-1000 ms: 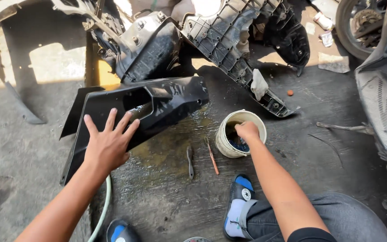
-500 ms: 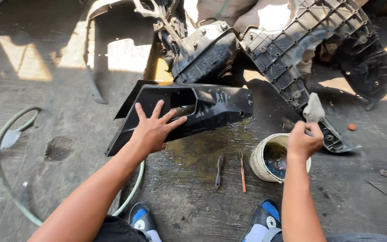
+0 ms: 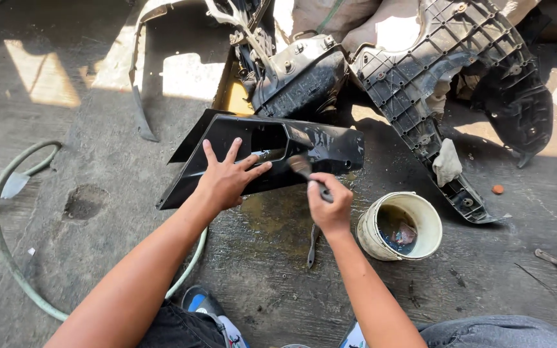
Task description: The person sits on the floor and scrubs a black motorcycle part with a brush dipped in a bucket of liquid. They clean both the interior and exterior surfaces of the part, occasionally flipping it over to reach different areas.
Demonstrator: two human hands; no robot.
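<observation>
Under the closed fingers of the right hand (image 3: 330, 205), a brush (image 3: 303, 169) touches the wet black panel (image 3: 317, 147); a hard stroke could slide it. Beyond the spread, flat fingers of the left hand (image 3: 225, 179), the panel leans, and the bucket (image 3: 400, 227) just beside the right hand could tip.

A rough, stained concrete floor (image 3: 66, 270) fills the scene, wet and oily in a dark patch near its middle, with bright sun patches (image 3: 40, 80) falling across its far left part. A pale green hose (image 3: 4, 251) curves over the floor below those sun patches, beside a shallow round dent (image 3: 84, 202). Far to the right of the hose, grey ribbed plastic body panels (image 3: 433, 77) lie heaped in sun and shadow.
</observation>
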